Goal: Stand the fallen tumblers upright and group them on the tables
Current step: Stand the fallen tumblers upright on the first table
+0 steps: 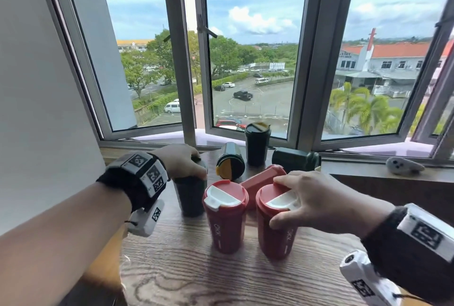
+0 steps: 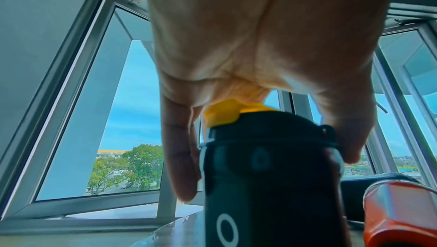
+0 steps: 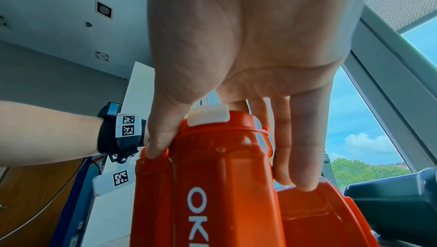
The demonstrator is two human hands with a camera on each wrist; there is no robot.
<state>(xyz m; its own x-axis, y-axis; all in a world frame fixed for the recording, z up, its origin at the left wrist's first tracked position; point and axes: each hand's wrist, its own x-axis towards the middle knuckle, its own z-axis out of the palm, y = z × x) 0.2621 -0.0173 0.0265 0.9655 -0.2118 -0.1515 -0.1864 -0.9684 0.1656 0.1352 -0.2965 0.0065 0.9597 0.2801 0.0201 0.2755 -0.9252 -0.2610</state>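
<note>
My left hand (image 1: 183,161) grips the lid of an upright dark green tumbler (image 1: 191,196) (image 2: 267,185) from above, at the table's left. My right hand (image 1: 309,197) (image 3: 260,101) grips the red lid of an upright red tumbler (image 1: 276,234) (image 3: 212,195). A second red tumbler (image 1: 224,217) stands upright between them. Behind, a third red tumbler (image 1: 260,179) lies on its side. A green tumbler with a yellow lid (image 1: 229,161) lies fallen, another green one (image 1: 294,159) lies at the right, and one green tumbler (image 1: 257,143) stands by the window.
The wooden table (image 1: 221,278) has bare surface toward me. Open windows (image 1: 186,59) stand right behind the tumblers. A grey plush toy (image 1: 403,165) lies on the sill at right. A white wall (image 1: 36,84) bounds the left.
</note>
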